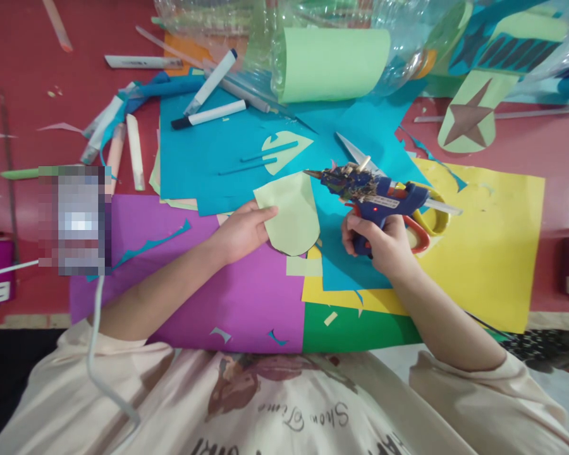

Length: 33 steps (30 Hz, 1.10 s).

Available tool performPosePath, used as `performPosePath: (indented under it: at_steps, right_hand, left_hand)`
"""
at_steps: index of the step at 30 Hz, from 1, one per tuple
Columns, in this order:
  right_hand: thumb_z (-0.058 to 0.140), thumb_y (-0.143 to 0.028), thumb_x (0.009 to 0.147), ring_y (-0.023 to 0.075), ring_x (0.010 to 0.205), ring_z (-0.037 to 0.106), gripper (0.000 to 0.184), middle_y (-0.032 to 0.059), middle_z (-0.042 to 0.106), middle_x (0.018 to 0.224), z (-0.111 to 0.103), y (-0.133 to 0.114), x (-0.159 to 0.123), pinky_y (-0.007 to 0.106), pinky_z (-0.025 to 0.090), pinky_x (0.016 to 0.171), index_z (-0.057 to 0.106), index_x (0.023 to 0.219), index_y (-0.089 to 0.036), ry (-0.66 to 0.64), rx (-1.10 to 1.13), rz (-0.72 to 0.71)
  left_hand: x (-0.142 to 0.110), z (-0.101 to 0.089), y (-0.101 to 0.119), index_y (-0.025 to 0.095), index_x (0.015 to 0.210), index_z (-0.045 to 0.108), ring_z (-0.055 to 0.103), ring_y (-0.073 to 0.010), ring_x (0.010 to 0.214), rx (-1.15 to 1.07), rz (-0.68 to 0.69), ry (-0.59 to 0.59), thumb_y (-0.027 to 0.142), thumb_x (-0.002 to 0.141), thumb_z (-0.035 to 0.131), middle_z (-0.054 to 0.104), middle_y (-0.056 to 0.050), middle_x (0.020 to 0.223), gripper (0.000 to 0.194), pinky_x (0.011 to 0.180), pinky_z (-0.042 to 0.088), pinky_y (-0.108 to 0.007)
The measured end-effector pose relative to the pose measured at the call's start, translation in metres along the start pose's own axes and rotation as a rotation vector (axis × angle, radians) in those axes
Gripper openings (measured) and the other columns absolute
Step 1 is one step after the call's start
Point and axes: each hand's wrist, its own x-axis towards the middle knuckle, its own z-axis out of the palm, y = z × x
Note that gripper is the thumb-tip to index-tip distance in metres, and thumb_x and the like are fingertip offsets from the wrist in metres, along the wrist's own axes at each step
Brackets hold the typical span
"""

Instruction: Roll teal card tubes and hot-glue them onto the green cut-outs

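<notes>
Reading "Show Time" on shirt (pixel 284 392), I have left fingers (pixel 267 215) pinching green cutout (pixel 293 218) at left edge, right fingers (pixel 360 226) wrapping glue gun (pixel 383 203) by its handle.

Far bottles (pixel 332 16) cut off by the edge
The glue gun (pixel 384 196) covers the middle of the scissors (pixel 355 150), its label (pixel 383 202) too small to read; green paper (pixel 291 218) hides some left hand (pixel 244 230) fingers; a left object (pixel 78 218) is blurred.
</notes>
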Motion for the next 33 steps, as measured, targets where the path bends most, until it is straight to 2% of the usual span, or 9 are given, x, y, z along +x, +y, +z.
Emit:
performPosePath:
  at_steps: [6,15,26,31,33]
  right_hand:
    - [0.061,-0.031,0.077,0.0093,0.037,0.047,0.026,-0.0018,0.054,0.046,-0.0012,-0.0004,0.0004,0.024,0.036,0.038,0.052,0.056,-0.019,0.011,0.007,-0.002]
    - [0.061,-0.030,0.078,0.0094,0.037,0.047,0.026,-0.0019,0.054,0.046,-0.0022,-0.0001,0.0002,0.024,0.036,0.038,0.052,0.056,-0.020,0.021,-0.009,0.007]
    - [0.064,-0.031,0.076,0.0090,0.036,0.047,0.028,-0.0018,0.054,0.046,-0.0028,0.0003,0.0021,0.023,0.035,0.035,0.051,0.054,-0.020,0.032,0.027,0.014]
    - [0.063,-0.029,0.076,0.0085,0.035,0.048,0.026,-0.0023,0.054,0.047,-0.0009,0.0001,0.0025,0.023,0.036,0.036,0.052,0.055,-0.019,0.018,0.048,0.009]
    - [0.065,-0.031,0.074,0.0085,0.035,0.048,0.022,-0.0027,0.055,0.048,-0.0009,-0.0027,0.0030,0.023,0.035,0.035,0.055,0.059,-0.019,0.034,0.049,0.012]
  left_hand:
    - [0.0015,-0.0020,-0.0012,0.017,0.128,0.056,0.060,-0.0247,0.119,0.048,0.023,0.005,0.008,0.084,0.053,0.071,-0.008,0.112,0.045,0.109,0.041,-0.045]
    - [0.0006,0.0025,0.0021,0.025,0.124,0.058,0.059,-0.0221,0.121,-0.030,-0.001,0.019,0.004,0.089,0.044,0.077,0.002,0.088,0.043,0.113,0.035,-0.044]
    - [0.0001,0.0015,0.0024,0.022,0.121,0.060,0.055,-0.0250,0.125,-0.024,0.001,0.020,0.005,0.088,0.048,0.077,0.000,0.093,0.039,0.114,0.032,-0.046]
    - [-0.0001,0.0024,0.0022,0.026,0.125,0.058,0.059,-0.0226,0.121,-0.027,0.015,0.002,0.004,0.088,0.046,0.077,0.001,0.089,0.044,0.115,0.033,-0.045]
    - [0.0003,0.0009,0.0018,0.022,0.125,0.058,0.061,-0.0229,0.118,-0.018,0.031,-0.008,0.005,0.087,0.048,0.077,0.000,0.090,0.043,0.114,0.035,-0.045]
